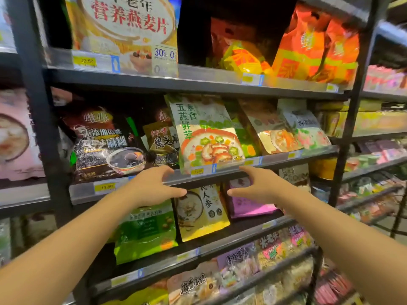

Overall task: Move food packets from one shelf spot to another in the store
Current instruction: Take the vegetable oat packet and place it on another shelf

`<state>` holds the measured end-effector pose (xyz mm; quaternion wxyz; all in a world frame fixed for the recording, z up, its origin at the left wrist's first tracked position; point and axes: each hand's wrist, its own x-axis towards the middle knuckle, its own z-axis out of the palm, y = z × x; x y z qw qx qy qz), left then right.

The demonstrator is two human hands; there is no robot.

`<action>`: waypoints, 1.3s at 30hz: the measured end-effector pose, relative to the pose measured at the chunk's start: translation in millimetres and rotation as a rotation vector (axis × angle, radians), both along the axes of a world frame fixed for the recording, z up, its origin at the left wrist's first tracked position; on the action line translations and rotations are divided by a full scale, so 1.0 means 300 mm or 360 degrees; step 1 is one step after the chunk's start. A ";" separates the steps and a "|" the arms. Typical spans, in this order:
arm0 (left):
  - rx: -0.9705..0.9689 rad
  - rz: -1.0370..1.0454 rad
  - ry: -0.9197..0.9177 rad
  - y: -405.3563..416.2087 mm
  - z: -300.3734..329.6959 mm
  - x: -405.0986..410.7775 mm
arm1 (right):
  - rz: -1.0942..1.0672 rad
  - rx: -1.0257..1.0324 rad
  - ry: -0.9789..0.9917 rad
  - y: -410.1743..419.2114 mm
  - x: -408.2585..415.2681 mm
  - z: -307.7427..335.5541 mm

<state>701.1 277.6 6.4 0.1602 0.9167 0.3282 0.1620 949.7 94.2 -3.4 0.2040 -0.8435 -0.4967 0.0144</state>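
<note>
- Both hands reach toward the middle shelf (275,160), holding nothing; left hand (152,187) has its fingers spread and loosely bent, thumb pointing toward 3 o'clock.
- Right hand (262,187) mirrors it, fingers relaxed, thumb pointing toward 9 o'clock, a gap between the two hands.
- Fingertips of both hands sit at the shelf's front rail, just below the veggie packet (207,133); whether they touch the rail I cannot tell.
- Veggie packet: a pale pouch with green characters down its left side and a picture of a bowl with orange, green and yellow pieces; it stands upright, tilted slightly toward 11 o'clock, at the shelf's front edge, at 12 o'clock from the hands.
- Its lower edge overlaps a yellow price tag (197,171) on the rail.
- On the same shelf, at 9 o'clock from that packet: a brown packet (163,143) and a dark packet (103,142) showing a bowl of black paste.
- At 3 o'clock from it: a row of similar pale pouches, the last being a pink-and-white pouch (308,128), leaning back.
- Top shelf holds a large oat bag (125,29) with red characters and orange bags (312,47).
- Lower shelf, behind the hands, holds a green bag (145,230), a yellow bag (202,214) and a purple bag (248,205).
</note>
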 end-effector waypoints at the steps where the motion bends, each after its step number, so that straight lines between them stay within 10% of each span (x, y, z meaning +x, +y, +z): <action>1: 0.0025 0.0006 0.0021 0.017 0.003 0.031 | 0.0009 0.0010 -0.0014 0.023 0.025 0.012; 39: -0.0646 0.0203 -0.0463 0.250 0.054 0.576 | 0.0714 0.0069 0.0681 0.671 0.737 0.049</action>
